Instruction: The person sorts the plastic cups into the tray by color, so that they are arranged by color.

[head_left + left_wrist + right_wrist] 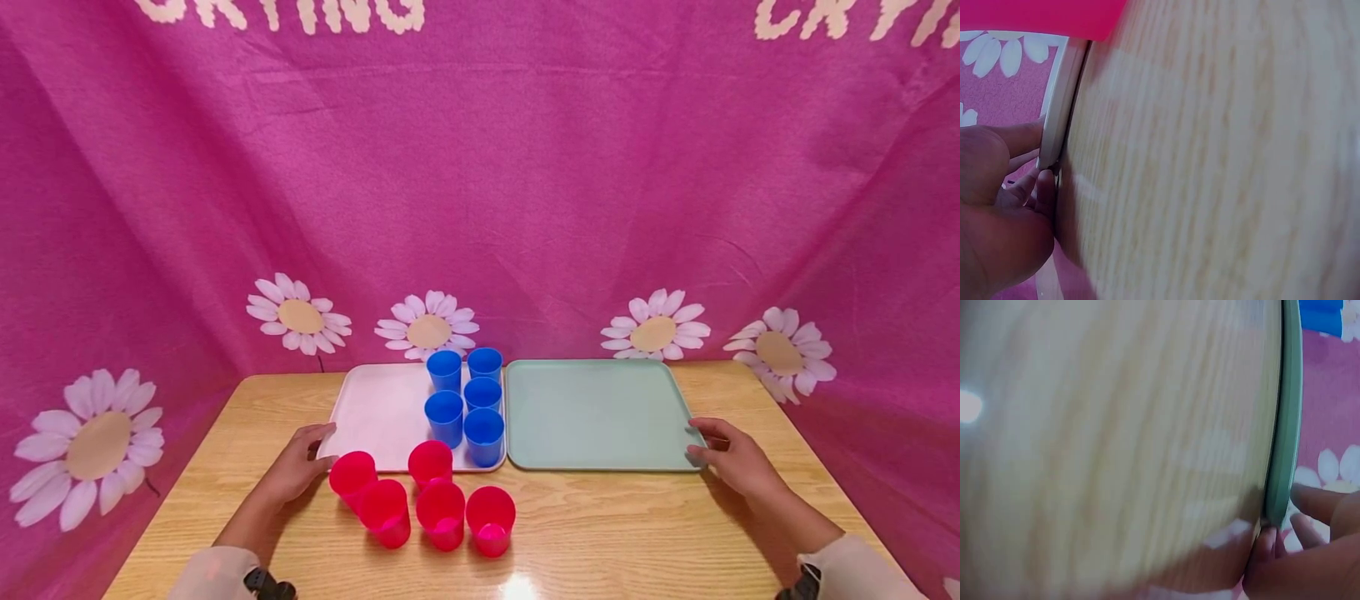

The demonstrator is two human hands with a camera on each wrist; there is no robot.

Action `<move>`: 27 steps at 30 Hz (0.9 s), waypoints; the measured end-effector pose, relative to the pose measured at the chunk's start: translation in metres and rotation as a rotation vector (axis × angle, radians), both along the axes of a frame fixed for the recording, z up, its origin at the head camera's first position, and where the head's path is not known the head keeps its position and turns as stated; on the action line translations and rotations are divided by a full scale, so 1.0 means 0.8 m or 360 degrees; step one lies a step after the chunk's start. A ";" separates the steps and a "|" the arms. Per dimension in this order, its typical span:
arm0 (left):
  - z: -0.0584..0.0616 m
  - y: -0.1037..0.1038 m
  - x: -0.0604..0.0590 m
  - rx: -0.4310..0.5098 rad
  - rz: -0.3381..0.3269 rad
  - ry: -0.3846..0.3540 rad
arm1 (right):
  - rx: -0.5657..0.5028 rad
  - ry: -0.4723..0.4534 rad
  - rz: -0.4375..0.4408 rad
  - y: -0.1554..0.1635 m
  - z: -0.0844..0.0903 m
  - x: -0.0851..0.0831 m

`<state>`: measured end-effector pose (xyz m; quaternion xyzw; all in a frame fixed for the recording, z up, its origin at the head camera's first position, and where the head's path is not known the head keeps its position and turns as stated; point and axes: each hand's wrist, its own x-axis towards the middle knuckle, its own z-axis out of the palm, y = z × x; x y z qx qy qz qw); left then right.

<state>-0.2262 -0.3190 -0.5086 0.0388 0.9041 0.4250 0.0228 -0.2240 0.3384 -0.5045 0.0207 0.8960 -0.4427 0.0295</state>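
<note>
A magenta cloth printed with white daisies (429, 329) hangs behind a wooden table (615, 525). From the head view, a white tray (378, 412) and a green tray (596, 414) lie side by side on the table, edges touching. Five blue cups (465, 404) stand on the white tray's side nearest the green tray; five red cups (423, 500) cluster at the white tray's near edge, one on it and the rest on the table. The left hand (300, 467) touches the white tray's near outer corner, and the right hand (731, 458) touches the green tray's near outer corner.

In the left wrist view, the left hand's fingers (1022, 140) pinch the white tray's rim (1060, 106).

In the right wrist view, the right hand's fingertips (1310, 500) clasp the green tray's rim (1288, 425), fingers slightly apart.
</note>
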 end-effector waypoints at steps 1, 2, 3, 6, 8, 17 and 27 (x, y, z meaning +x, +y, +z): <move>0.000 0.000 0.001 0.0003 0.0012 0.0002 | 0.0016 0.0002 0.0022 0.003 0.001 -0.001; 0.000 0.001 0.002 0.0007 0.0019 0.0005 | 0.0034 0.0002 0.0043 0.006 0.001 -0.003; -0.001 0.001 0.002 0.0018 0.0028 0.0011 | 0.0052 0.0004 0.0055 0.008 0.001 -0.004; -0.003 0.002 0.005 0.0045 0.0055 0.0035 | 0.0084 0.0001 0.0094 0.015 -0.001 -0.006; -0.004 0.002 0.007 0.0063 0.0069 0.0050 | 0.0064 -0.0013 0.0096 0.018 -0.003 -0.007; -0.001 -0.003 0.023 0.0204 0.0061 0.0209 | 0.0039 -0.0029 0.0048 0.018 -0.010 -0.009; 0.026 -0.001 0.058 0.0410 0.0048 0.0303 | 0.0127 0.0039 0.0048 0.015 -0.013 -0.010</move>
